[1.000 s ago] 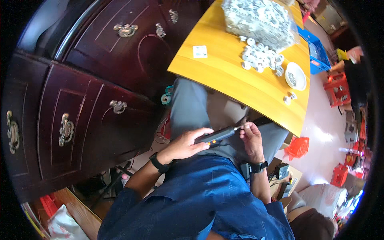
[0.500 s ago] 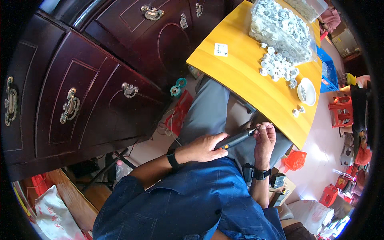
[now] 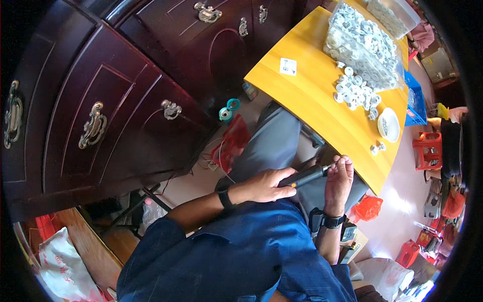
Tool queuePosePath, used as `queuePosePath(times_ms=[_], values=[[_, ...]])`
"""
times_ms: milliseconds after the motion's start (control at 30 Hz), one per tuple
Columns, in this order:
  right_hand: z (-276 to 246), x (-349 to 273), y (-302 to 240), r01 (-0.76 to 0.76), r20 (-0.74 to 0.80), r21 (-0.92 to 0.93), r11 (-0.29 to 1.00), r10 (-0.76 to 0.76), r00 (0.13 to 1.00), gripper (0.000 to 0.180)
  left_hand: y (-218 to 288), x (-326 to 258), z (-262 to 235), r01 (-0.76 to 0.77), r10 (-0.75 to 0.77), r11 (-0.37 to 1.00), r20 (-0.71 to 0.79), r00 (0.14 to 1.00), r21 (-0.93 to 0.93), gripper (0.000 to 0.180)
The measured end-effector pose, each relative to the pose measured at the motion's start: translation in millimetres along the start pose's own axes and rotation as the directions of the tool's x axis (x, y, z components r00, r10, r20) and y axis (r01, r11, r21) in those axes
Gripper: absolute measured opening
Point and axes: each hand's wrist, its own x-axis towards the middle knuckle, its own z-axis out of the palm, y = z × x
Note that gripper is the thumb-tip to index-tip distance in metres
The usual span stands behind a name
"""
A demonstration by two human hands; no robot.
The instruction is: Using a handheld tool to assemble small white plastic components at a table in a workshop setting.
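Observation:
In my left hand (image 3: 267, 185) is a black electric screwdriver (image 3: 308, 175) with an orange button, gripped around its rear end above my lap. Its thin bit points right, to the fingertips of my right hand (image 3: 340, 180). Those fingers are pinched together at the bit's tip, close to the table's near edge; whatever small thing they hold is too small to make out. On the yellow wooden table (image 3: 302, 95), a pair of small white round parts (image 3: 377, 148) lies nearest my right hand. Just beyond is a white bowl (image 3: 395, 133) containing small metal pieces.
Loose white round parts (image 3: 354, 93) lie heaped before a clear plastic bin (image 3: 370, 70) full of them. Another clear bin (image 3: 408, 19) stands behind. Dark wooden cabinets (image 3: 126, 116) line the left. A red stool (image 3: 427, 151) and a blue crate (image 3: 415, 100) are at the right.
The whole view has shifted slightly, so the table and hands appear further right. My left hand still grips the screwdriver, and my right fingers stay at its bit.

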Motion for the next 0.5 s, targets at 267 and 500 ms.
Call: queuePosePath(times_ms=[267,500], values=[[-5.8,7.9,-1.2,0.022,-0.028,-0.068,0.997,-0.024,0.999,0.01,1.3,7.7,7.0,-0.035,0.059,0.958,-0.075,0.995,0.285,0.058],[-7.2,8.7,-0.7,0.017,-0.008,-0.052,0.999,-0.017,1.0,0.01,-4.8,10.4,12.5,-0.044,0.065,0.979,-0.098,0.993,0.201,0.057]])
